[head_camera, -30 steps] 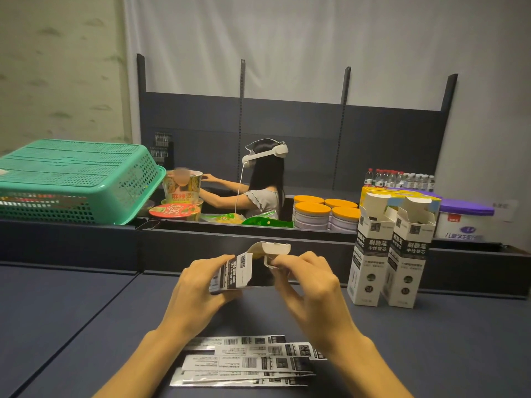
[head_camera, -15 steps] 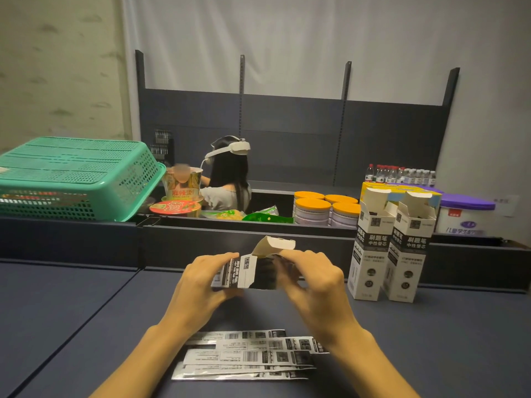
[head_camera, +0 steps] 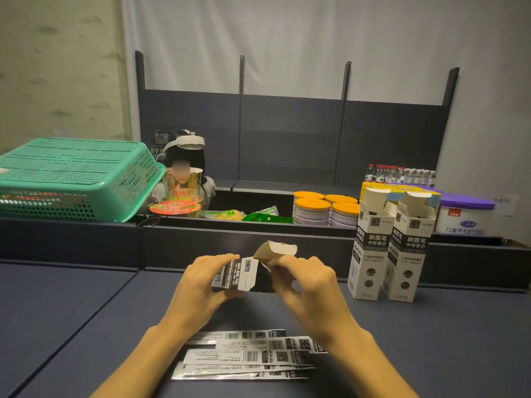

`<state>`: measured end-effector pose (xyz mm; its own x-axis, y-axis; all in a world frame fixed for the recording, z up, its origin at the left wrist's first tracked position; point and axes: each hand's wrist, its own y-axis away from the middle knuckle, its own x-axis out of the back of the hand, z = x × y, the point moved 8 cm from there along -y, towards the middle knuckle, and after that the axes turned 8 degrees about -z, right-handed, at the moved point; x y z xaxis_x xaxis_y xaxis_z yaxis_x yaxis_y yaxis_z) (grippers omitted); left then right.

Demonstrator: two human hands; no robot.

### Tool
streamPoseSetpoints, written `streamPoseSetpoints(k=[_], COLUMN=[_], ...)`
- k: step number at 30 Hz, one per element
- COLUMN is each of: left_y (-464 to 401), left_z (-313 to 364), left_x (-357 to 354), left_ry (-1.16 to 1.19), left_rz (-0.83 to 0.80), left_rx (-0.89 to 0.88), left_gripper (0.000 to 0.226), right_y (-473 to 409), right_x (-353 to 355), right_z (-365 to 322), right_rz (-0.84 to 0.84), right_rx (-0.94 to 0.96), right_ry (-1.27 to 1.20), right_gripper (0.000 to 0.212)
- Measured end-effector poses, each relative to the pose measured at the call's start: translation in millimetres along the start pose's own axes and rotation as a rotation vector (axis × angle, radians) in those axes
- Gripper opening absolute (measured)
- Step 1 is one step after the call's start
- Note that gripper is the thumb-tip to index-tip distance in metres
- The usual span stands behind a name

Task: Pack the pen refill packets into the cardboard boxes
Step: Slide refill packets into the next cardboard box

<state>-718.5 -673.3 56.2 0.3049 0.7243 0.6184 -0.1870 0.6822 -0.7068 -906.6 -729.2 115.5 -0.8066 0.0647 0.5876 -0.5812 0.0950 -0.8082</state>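
Two boxes (head_camera: 392, 248) upright at right, top flaps open; contents not visible. Third box (head_camera: 242, 275) gripped above table (head_camera: 71, 311), flap up: left hand (head_camera: 201, 285) curled round body, right hand (head_camera: 304, 280) pinching flap end. Packets (head_camera: 247, 354) flat in loose stack near front edge, none packed visibly. Boxes white with black bands; packets silvery, barcoded. Judged early stage.

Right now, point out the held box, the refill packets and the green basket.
held box (head_camera: 240, 275), head view, printed side panel.
refill packets (head_camera: 247, 356), head view, middle packet's barcode.
green basket (head_camera: 71, 170), head view, upturned slotted base.
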Motion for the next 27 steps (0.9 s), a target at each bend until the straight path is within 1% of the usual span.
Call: streamPoseSetpoints(k=[5, 7, 8, 10, 12, 14, 16, 19, 23, 27], left_y=[0.3, 0.3, 0.1, -0.1, 0.0, 0.1, 0.3, -0.7, -1.1, -0.5], left_z=[0.2, 0.5, 0.8, 1.0, 1.7, 2.8, 2.0, 1.1, 0.0, -0.4], left_x=[-0.1, -0.2, -0.2, -0.2, 0.6, 0.5, 0.0, -0.6, -1.5, -0.6], left_ry=[-0.002, -0.005, -0.009, -0.012, -0.006, -0.007, -0.008, -0.012, -0.019, -0.014], left_rz=[-0.007, -0.008, -0.009, -0.010, -0.004, -0.005, -0.006, -0.007, -0.007, -0.005], left_rx=[-0.010, -0.011, -0.011, -0.012, -0.020, -0.029, -0.027, -0.019, -0.014, -0.011], left_gripper=[0.061, 0.061, 0.062, 0.062, 0.061, 0.061, 0.062, 0.064, 0.068, 0.068], right_y=[1.5, 2.0, 2.4, 3.4, 2.7, 0.7, -0.9, -0.7, 1.4, 0.6], right_x=[-16.2, -23.4, -24.5, -23.1, -21.5, -19.5, -13.1, -6.9, -7.6, -2.2], right_z=[-4.4, -4.1, -4.1, -6.7, -10.4, -13.6, -16.3, -16.9, -16.1, -17.0], right_rz=[-0.197, -0.269, -0.277, -0.271, -0.270, -0.270, -0.202, -0.119, -0.097, -0.071], right_rx=[-0.026, -0.060, -0.067, -0.053, -0.053, -0.046, -0.015, 0.017, 0.024, 0.017], right_ry=[-0.035, -0.073, -0.085, -0.078, -0.070, -0.044, 0.012, 0.044, 0.067, 0.076], right_gripper=[0.035, 0.044, 0.048, 0.052, 0.049, 0.036, 0.024, 0.022, 0.016, 0.017])
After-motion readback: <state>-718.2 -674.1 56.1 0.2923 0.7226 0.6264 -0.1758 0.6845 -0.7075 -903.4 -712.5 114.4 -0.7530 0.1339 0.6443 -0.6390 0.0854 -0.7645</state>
